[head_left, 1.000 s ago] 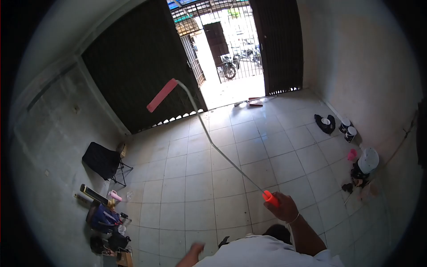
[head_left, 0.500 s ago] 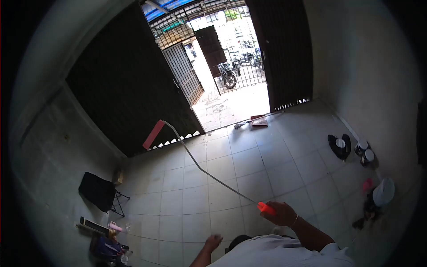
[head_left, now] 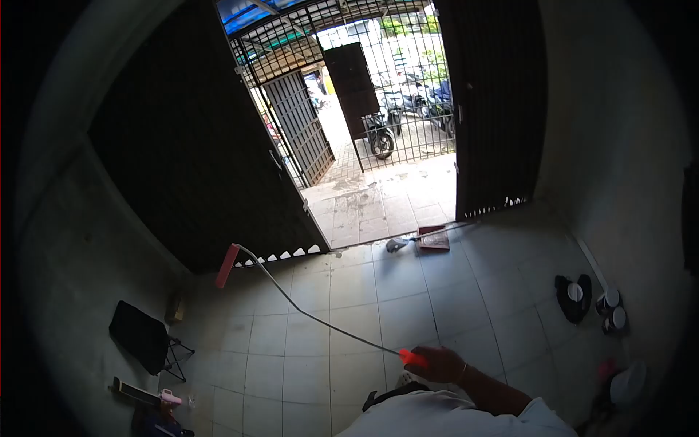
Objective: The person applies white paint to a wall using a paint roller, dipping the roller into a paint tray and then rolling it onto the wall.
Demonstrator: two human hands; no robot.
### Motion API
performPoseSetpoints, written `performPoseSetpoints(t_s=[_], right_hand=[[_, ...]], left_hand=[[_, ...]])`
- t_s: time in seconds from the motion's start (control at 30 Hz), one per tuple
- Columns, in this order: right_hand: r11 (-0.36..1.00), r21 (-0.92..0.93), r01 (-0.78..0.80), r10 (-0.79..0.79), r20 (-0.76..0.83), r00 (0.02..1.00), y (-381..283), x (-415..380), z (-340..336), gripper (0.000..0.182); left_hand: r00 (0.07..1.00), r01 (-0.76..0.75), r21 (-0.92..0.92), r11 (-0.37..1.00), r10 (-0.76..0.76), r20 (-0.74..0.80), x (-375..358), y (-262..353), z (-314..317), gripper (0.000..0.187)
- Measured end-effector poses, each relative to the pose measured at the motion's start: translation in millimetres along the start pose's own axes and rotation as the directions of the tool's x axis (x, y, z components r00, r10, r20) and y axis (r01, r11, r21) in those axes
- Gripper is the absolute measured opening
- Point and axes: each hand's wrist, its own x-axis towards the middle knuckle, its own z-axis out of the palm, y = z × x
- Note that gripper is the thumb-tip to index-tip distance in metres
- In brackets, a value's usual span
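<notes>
My right hand (head_left: 441, 364) is closed around the orange-red grip of a paint roller (head_left: 306, 313). From the grip, a long bent metal rod runs up and to the left. At its far end the reddish roller head (head_left: 227, 266) is raised, appearing in front of the foot of the dark folding door. My left hand is out of view.
A red dustpan (head_left: 434, 238) and a greyish item (head_left: 397, 245) lie by the doorway. On the right are a black bag (head_left: 573, 298), paint cans (head_left: 616, 318) and a white bucket (head_left: 628, 384). A black folding chair (head_left: 140, 337) stands left. Motorbikes (head_left: 380, 142) are outside.
The view has tilted up, showing more of the doorway. My right hand and the roller sit further left and lower in view. My left hand has dropped out of view.
</notes>
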Motion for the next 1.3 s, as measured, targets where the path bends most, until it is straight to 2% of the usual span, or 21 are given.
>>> performPoseSetpoints(t_s=[0.1, 0.17, 0.2, 0.23, 0.27, 0.3, 0.33, 0.4, 0.43, 0.47, 0.5, 0.53, 0.6, 0.63, 0.67, 0.73, 0.77, 0.8, 0.9, 1.03, 1.3], right_hand=[[0.993, -0.024, 0.117, -0.117, 0.000, 0.993, 32, 70, -13, 0.031], [0.999, 0.031, -0.020, 0.021, -0.041, 0.999, 65, 108, -17, 0.031], [1.000, 0.029, 0.010, -0.009, -0.021, 1.000, 76, 124, -23, 0.031], [0.999, 0.037, -0.032, 0.034, -0.045, 0.998, 87, 137, -31, 0.033], [0.997, 0.039, -0.068, 0.071, -0.070, 0.995, 100, 153, -40, 0.034], [0.990, 0.040, -0.138, 0.140, -0.038, 0.989, 118, 169, -44, 0.035], [0.993, 0.029, -0.118, 0.118, -0.022, 0.993, 141, 187, -46, 0.035], [0.996, 0.005, -0.084, 0.084, 0.038, 0.996, 173, 228, -64, 0.035], [0.996, 0.017, -0.087, 0.087, 0.010, 0.996, 179, 249, -73, 0.034], [0.996, 0.029, -0.089, 0.089, -0.025, 0.996, 189, 273, -84, 0.033], [0.998, 0.012, -0.062, 0.062, -0.003, 0.998, 207, 302, -95, 0.033], [0.990, 0.037, -0.133, 0.130, 0.078, 0.988, 227, 326, -102, 0.034], [0.980, 0.087, -0.181, 0.160, 0.204, 0.966, 258, 375, -116, 0.037], [0.980, 0.060, -0.189, 0.169, 0.243, 0.955, 268, 401, -124, 0.037], [0.989, 0.037, -0.142, 0.128, 0.257, 0.958, 271, 431, -133, 0.038], [0.996, 0.022, -0.083, 0.072, 0.322, 0.944, 278, 486, -141, 0.040], [0.997, 0.019, 0.080, -0.082, 0.243, 0.966, 288, 508, -134, 0.041], [0.997, 0.015, 0.074, -0.075, 0.286, 0.955, 292, 528, -128, 0.041], [0.993, 0.038, 0.115, -0.120, 0.399, 0.909, 274, 595, -113, 0.043], [0.956, 0.201, 0.215, -0.283, 0.422, 0.861, 282, 647, -48, 0.042], [0.972, 0.221, 0.083, -0.195, 0.554, 0.809, 244, 719, 8, 0.043]], left_hand=[[0.990, -0.085, 0.183, 0.979, 0.105, -0.099, 43, 122, -80, 0.041], [0.937, -0.159, 0.176, 0.972, 0.205, -0.284, 22, 243, -138, 0.040], [0.824, -0.421, -0.064, 0.905, 0.352, -0.445, 28, 292, -163, 0.035], [0.725, -0.603, -0.040, 0.797, 0.526, -0.445, 14, 350, -191, 0.035], [0.655, -0.704, 0.039, 0.709, 0.669, -0.350, -17, 404, -214, 0.035], [0.736, -0.661, 0.041, 0.750, 0.657, -0.164, -84, 462, -231, 0.036], [0.703, -0.711, 0.012, 0.703, 0.712, -0.008, -118, 499, -243, 0.037], [0.523, -0.852, 0.099, 0.514, 0.832, 0.183, -178, 558, -258, 0.034], [0.442, -0.880, 0.253, 0.401, 0.888, 0.129, -216, 579, -267, 0.033], [0.398, -0.888, 0.258, 0.381, 0.917, 0.015, -238, 592, -276, 0.028], [0.145, -0.938, 0.297, 0.180, 0.980, -0.134, -252, 603, -289, 0.021], [-0.041, -0.936, 0.349, 0.048, 0.970, -0.241, -275, 617, -307, 0.022], [-0.310, -0.832, 0.553, 0.042, 0.791, -0.527, -340, 633, -333, 0.026], [-0.472, -0.719, 0.690, 0.084, 0.671, -0.572, -369, 633, -344, 0.024], [-0.680, -0.468, 0.866, 0.173, 0.556, -0.478, -393, 629, -359, 0.020], [-0.923, -0.231, 0.959, 0.167, 0.275, -0.270, -435, 629, -374, 0.024], [-0.970, -0.072, 0.977, 0.202, 0.214, -0.116, -457, 630, -376, 0.025], [-0.984, 0.054, 0.971, 0.234, 0.179, 0.012, -475, 636, -380, 0.025], [-0.959, 0.244, 0.914, 0.324, 0.223, 0.177, -502, 653, -392, 0.026], [-0.929, 0.308, 0.859, 0.409, 0.322, 0.180, -505, 668, -428, 0.027], [-0.862, 0.307, 0.793, 0.526, 0.507, -0.003, -480, 688, -517, 0.030]])
